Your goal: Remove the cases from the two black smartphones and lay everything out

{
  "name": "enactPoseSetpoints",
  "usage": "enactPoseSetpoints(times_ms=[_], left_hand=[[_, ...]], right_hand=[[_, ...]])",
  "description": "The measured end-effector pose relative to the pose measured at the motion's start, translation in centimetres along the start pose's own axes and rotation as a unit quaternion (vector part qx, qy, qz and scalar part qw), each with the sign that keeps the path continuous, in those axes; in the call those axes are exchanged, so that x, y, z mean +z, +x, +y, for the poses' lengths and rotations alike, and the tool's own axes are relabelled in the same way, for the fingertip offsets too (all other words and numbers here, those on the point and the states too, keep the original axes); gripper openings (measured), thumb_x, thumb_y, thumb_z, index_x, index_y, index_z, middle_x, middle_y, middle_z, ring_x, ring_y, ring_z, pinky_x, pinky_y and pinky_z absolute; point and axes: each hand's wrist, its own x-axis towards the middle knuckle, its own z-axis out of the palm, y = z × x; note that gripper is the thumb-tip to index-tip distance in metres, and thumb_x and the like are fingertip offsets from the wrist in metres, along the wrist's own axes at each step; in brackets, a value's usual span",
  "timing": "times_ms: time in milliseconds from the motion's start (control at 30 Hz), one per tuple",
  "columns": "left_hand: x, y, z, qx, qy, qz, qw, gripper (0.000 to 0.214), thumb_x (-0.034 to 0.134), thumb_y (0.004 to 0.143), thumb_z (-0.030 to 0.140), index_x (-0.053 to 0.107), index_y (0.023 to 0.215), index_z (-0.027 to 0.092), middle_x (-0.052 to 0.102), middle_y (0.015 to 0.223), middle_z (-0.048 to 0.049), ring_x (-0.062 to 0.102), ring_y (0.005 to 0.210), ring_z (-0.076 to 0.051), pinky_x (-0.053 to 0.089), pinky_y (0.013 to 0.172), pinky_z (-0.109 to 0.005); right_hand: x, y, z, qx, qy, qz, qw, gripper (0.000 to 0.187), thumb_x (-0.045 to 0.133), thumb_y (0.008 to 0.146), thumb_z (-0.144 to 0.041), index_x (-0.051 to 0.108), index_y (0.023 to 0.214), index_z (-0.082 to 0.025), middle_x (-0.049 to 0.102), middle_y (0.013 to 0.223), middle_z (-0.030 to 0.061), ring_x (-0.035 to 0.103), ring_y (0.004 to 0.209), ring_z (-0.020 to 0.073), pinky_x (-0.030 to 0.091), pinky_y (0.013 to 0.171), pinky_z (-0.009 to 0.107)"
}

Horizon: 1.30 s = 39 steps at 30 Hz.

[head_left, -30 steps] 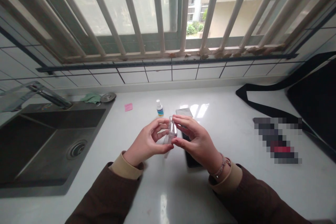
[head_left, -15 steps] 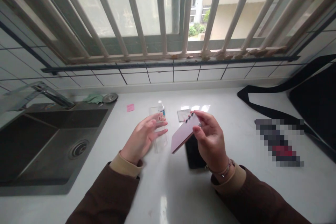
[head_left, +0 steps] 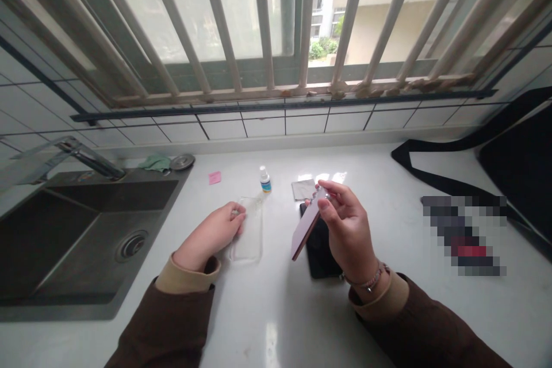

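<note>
Head view showed the case (head_left: 250, 237) lowered, off the phone (head_left: 307, 224) the right hand (head_left: 351, 233) pinched, left hand's (head_left: 211, 234) grip unclear.

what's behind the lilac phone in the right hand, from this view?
A black flat device lying on the white counter. Its lower part and upper-left corner show; the lilac phone and right hand cover much of the rest.

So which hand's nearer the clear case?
Left: the left hand is at the left edge of the clear case; the right hand is apart, to its right.
</note>
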Motion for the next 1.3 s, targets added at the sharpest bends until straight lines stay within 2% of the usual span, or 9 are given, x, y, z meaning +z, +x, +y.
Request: enactPoseSetpoints(times_ms=[167,267,367,467,600,700,1100,1233,1300], left_hand=[[-1.3,-1.3,0.6,-0.025,0.171,0.068,0.983,0.039,0.067,0.089,0.046,0.07,0.114,0.017,0.075,0.085,-0.0135,0.07,0.085,-0.036,0.044,0.075,-0.039],[-0.7,-2.1,1.7,-0.04,0.331,0.118,0.935,0.052,0.05,0.101,0.058,0.069,0.118,0.013,0.075,0.101,-0.0237,0.073,0.097,-0.043,0.048,0.08,-0.045],[0.6,-3.0,2.9,-0.013,0.353,0.137,0.926,0.072,0.049,0.1,0.07,0.06,0.14,0.011,0.07,0.12,-0.0276,0.072,0.107,-0.047,0.05,0.084,-0.047],[2.0,-3.6,3.7,-0.004,0.354,0.108,0.929,0.083,0.057,0.097,0.069,0.046,0.158,0.012,0.068,0.124,-0.0272,0.074,0.105,-0.045,0.051,0.085,-0.046],[3.0,-4.1,4.4,-0.032,0.361,0.095,0.927,0.064,0.057,0.099,0.062,0.058,0.139,0.011,0.07,0.112,-0.0256,0.075,0.097,-0.044,0.052,0.078,-0.045],[3.0,-4.3,4.8,-0.037,0.373,0.092,0.922,0.055,0.056,0.1,0.06,0.061,0.129,0.013,0.07,0.111,-0.0249,0.076,0.096,-0.044,0.053,0.076,-0.045],[2.0,-4.5,4.9,-0.03,0.393,0.085,0.915,0.055,0.062,0.098,0.058,0.064,0.13,0.013,0.071,0.112,-0.0232,0.076,0.095,-0.044,0.057,0.079,-0.049],[1.3,-5.6,5.8,0.07,0.343,0.171,0.921,0.072,0.07,0.095,0.062,0.06,0.144,0.01,0.069,0.131,-0.0253,0.069,0.12,-0.044,0.055,0.102,-0.053],[1.3,-6.9,6.6,0.134,0.227,0.138,0.955,0.079,0.073,0.092,0.067,0.057,0.15,0.015,0.067,0.143,-0.0211,0.067,0.127,-0.038,0.052,0.11,-0.05]], right_hand=[[0.1,0.1,-0.2,0.021,-0.002,0.0,1.0,0.038,0.08,0.094,-0.049,0.071,0.126,-0.03,0.073,0.123,0.009,0.073,0.115,0.0269,0.067,0.088,0.042],[0.2,0.1,-0.2,0.026,-0.015,0.002,1.0,0.039,0.08,0.093,-0.051,0.072,0.124,-0.029,0.073,0.121,0.009,0.074,0.109,0.0255,0.067,0.085,0.041],[0.2,0.1,-0.1,0.03,-0.016,-0.001,0.999,0.04,0.08,0.093,-0.051,0.072,0.125,-0.029,0.074,0.119,0.0084,0.075,0.105,0.0243,0.067,0.086,0.04],[0.3,0.0,0.1,0.031,-0.013,-0.006,0.999,0.04,0.08,0.094,-0.05,0.072,0.126,-0.028,0.074,0.12,0.0081,0.075,0.103,0.0236,0.068,0.088,0.04],[0.5,0.0,0.0,0.032,-0.016,-0.01,0.999,0.039,0.081,0.094,-0.049,0.072,0.125,-0.027,0.073,0.123,0.0086,0.075,0.1,0.0228,0.068,0.087,0.038],[0.6,-0.1,-0.2,0.034,-0.015,-0.012,0.999,0.038,0.082,0.093,-0.047,0.073,0.124,-0.027,0.072,0.123,0.0082,0.075,0.1,0.0224,0.068,0.086,0.037],[0.8,-0.1,-0.7,0.027,-0.041,-0.024,0.999,0.035,0.081,0.093,-0.046,0.074,0.121,-0.026,0.071,0.114,0.0075,0.071,0.101,0.0218,0.067,0.081,0.033],[0.8,-0.1,-0.5,0.036,-0.037,-0.027,0.998,0.037,0.081,0.093,-0.048,0.074,0.122,-0.026,0.072,0.113,0.006,0.073,0.099,0.0214,0.066,0.083,0.034],[0.8,-0.1,-0.6,0.043,-0.036,-0.029,0.998,0.039,0.08,0.093,-0.05,0.073,0.122,-0.026,0.073,0.112,0.0056,0.073,0.099,0.0217,0.065,0.084,0.036]])
